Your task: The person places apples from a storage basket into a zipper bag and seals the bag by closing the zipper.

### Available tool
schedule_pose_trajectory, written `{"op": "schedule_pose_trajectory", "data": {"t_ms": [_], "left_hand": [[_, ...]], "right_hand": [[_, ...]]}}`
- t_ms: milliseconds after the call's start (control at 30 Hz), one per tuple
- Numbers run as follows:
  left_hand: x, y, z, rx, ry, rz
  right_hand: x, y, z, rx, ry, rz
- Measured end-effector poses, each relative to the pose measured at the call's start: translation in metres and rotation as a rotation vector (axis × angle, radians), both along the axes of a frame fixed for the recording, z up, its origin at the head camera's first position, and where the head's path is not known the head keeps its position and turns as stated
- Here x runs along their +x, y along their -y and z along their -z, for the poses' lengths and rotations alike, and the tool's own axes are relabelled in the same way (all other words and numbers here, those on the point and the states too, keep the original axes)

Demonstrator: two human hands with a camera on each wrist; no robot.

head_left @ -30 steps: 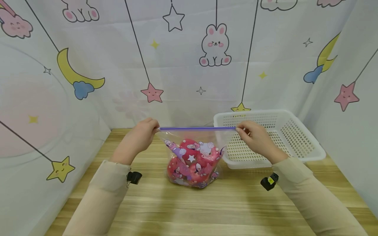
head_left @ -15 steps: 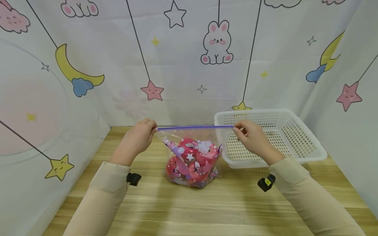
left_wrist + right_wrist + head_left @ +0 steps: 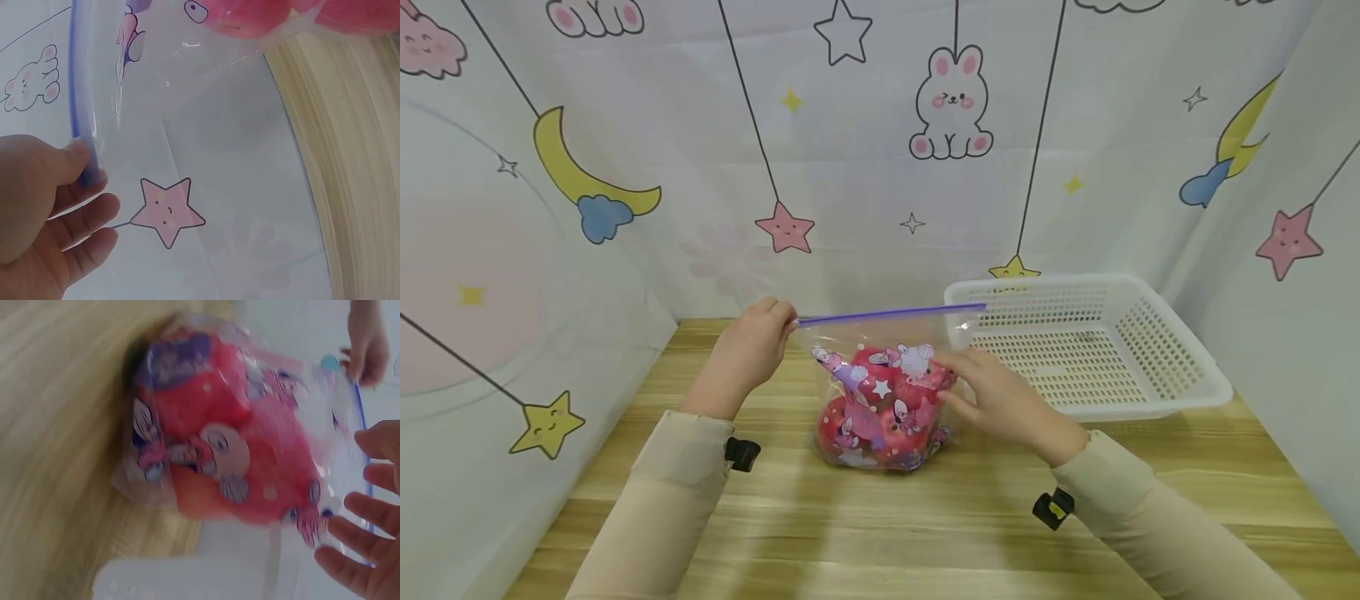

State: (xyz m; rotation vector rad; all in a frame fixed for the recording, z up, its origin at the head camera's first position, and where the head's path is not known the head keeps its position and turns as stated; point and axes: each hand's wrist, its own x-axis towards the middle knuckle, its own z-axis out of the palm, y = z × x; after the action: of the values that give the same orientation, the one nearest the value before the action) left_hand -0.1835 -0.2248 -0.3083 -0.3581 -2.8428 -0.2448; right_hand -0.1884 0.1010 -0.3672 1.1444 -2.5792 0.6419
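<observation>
A clear zip-lock bag (image 3: 868, 407) with a purple zip strip (image 3: 895, 313) and pink cartoon prints stands upright on the table. Several red round fruits, apple-like, fill its lower part. My left hand (image 3: 748, 350) pinches the left end of the strip between thumb and forefinger, as the left wrist view also shows at the hand (image 3: 44, 212). Away from the strip, my right hand (image 3: 1003, 404) is at the bag's right side with fingers extended. In the right wrist view that hand (image 3: 372, 515) has spread fingers and grips nothing; whether it touches the bag is unclear.
A white perforated plastic basket (image 3: 1180, 358) stands behind and right of the bag. The wooden table (image 3: 880, 533) meets a printed cloth backdrop (image 3: 850, 167) at the back, with white sides left and right.
My right hand has let go of the strip's right end and moved down and left to the bag's side. The strip's right end now tilts up. My left hand keeps its pinch.
</observation>
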Motion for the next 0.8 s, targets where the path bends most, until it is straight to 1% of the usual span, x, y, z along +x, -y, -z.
{"op": "schedule_pose_trajectory", "data": {"t_ms": [33,100,200,333,467,567,633,733,800], "left_hand": [[-0.001,0.000,0.001,0.001,-0.008,-0.003],[-0.001,0.000,0.002,0.005,-0.025,-0.007],[-0.003,0.001,0.005,0.015,-0.048,-0.017],[-0.005,0.001,0.012,0.029,-0.078,-0.025],[-0.006,-0.001,0.024,-0.007,-0.091,-0.028],[-0.005,-0.005,0.036,-0.035,-0.082,-0.037],[-0.003,-0.007,0.043,-0.032,-0.079,-0.042],[0.000,-0.008,0.050,-0.007,-0.078,-0.050],[0.001,-0.008,0.053,-0.012,-0.085,-0.057]], "right_hand": [[0.003,0.004,0.002,0.021,-0.036,-0.009],[0.009,0.011,0.006,0.071,-0.080,-0.014],[0.017,0.020,0.014,0.142,-0.111,-0.001],[0.021,0.028,0.023,0.197,-0.098,0.030],[0.021,0.034,0.031,0.224,-0.087,0.058],[0.020,0.039,0.037,0.258,-0.051,0.082],[0.020,0.042,0.040,0.292,-0.027,0.100],[0.021,0.046,0.044,0.335,-0.022,0.120],[0.022,0.050,0.047,0.348,-0.025,0.126]]}}
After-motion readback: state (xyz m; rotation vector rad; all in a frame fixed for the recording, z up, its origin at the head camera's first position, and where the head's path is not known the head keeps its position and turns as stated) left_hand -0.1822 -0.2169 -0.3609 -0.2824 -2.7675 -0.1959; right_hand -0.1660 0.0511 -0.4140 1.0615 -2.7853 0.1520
